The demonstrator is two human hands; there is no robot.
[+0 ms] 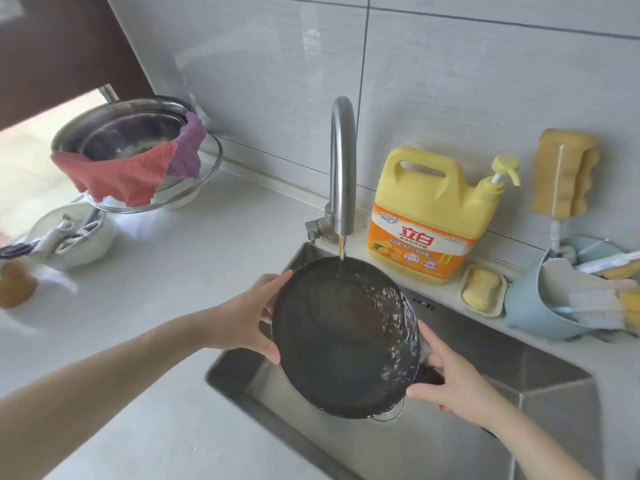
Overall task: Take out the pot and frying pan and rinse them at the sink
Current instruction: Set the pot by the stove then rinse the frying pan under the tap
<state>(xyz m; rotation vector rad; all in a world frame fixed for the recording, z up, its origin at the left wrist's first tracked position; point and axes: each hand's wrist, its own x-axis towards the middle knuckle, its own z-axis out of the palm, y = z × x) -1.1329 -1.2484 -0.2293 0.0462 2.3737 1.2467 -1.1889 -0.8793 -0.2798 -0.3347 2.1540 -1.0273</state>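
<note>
**A:** So where's the frying pan (343, 337) right now?

**B:** Right under the faucet (343, 168), held over the sink (519, 410) and tilted toward the camera. Water's running from the spout onto the far side of the pan and rippling along its right edge.

**A:** Who's got it?

**B:** Both hands. The left hand (246, 317) holds the rim on the left, thumb and fingers (277, 280) spread apart around the edge. The right hand (450, 382) is at the lower right, fingers clamped on the dark handle.

**A:** What else is near the faucet?

**B:** Just right of it there's a yellow dish soap jug (433, 216), then a soap bar in a dish (483, 289), a blue caddy (540, 306) and a yellow sponge (564, 171) on the wall. Left of it, on the surface (194, 258), stacked metal bowls (135, 133) with red and purple cloths (138, 168) draped over.
</note>
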